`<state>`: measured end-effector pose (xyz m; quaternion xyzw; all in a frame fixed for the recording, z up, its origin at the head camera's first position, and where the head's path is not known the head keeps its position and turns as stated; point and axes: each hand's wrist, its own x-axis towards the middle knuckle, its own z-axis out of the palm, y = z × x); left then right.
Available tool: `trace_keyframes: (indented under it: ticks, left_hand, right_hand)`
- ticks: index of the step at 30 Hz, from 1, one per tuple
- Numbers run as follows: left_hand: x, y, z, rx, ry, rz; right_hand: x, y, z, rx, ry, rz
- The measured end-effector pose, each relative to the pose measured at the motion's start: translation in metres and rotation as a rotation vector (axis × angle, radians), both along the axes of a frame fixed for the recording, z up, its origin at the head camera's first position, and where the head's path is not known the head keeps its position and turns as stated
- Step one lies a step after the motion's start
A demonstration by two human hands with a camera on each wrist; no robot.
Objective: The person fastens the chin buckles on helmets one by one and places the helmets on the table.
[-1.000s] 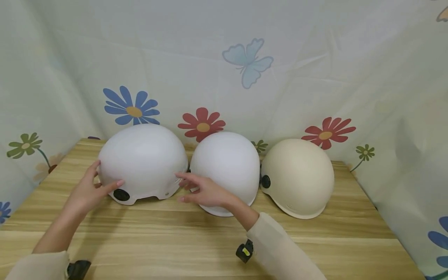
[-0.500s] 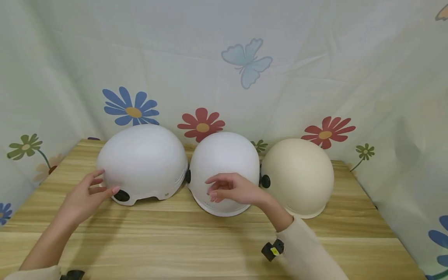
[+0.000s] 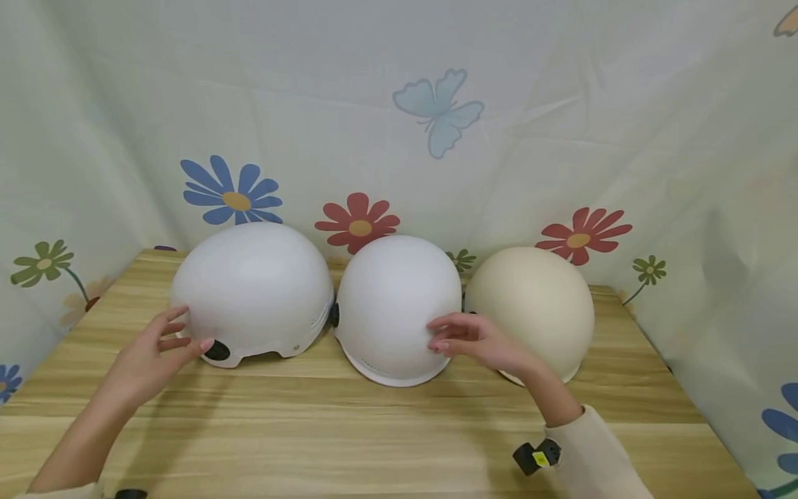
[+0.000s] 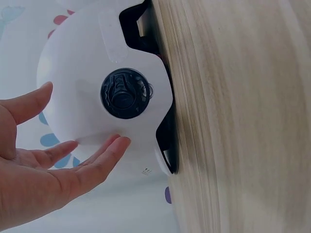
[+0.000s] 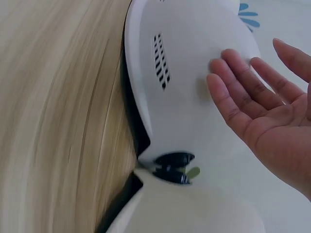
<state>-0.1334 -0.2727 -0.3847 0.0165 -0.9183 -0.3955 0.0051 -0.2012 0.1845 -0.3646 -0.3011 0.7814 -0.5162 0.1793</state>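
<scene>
Three helmets stand in a row, domes up: a large white helmet (image 3: 255, 284) at left, a smaller white helmet (image 3: 395, 305) in the middle and a cream helmet (image 3: 536, 298) at right. My left hand (image 3: 146, 360) is at the left helmet's outer side, fingers spread and relaxed, close to its round black knob (image 4: 125, 93). Whether those fingertips touch the shell, I cannot tell. In front of the gap between the middle and cream helmets is my right hand (image 3: 486, 343), its fingers loosely bent and holding nothing. It hides part of the cream helmet.
The helmets sit towards the back of a wood-grain table (image 3: 349, 443). Behind them hangs a pale curtain (image 3: 312, 104) printed with flowers and a butterfly. Dark side pieces (image 5: 172, 167) of the middle and cream helmets lie close together. Each wrist wears a small black camera (image 3: 537, 456).
My right hand has moved right, from the left helmet's right end across the middle helmet towards the cream one. My left hand has slid slightly down and left. The helmets stay practically in place.
</scene>
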Motion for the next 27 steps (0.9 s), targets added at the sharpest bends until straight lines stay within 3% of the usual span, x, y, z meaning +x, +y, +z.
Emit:
trace_keyframes:
  ticks: [6,19,27]
  left_hand:
    - [0.001,0.001,0.0,-0.006,0.007,-0.003]
    - [0.006,-0.001,-0.004,0.05,0.002,-0.033]
    - [0.013,0.01,-0.004,0.072,0.027,-0.071]
  right_hand:
    - [0.002,0.03,-0.001,0.11,0.046,-0.103]
    - [0.017,0.08,0.002,0.102,0.115,-0.242]
    - [0.026,0.096,0.007,0.146,0.178,-0.282]
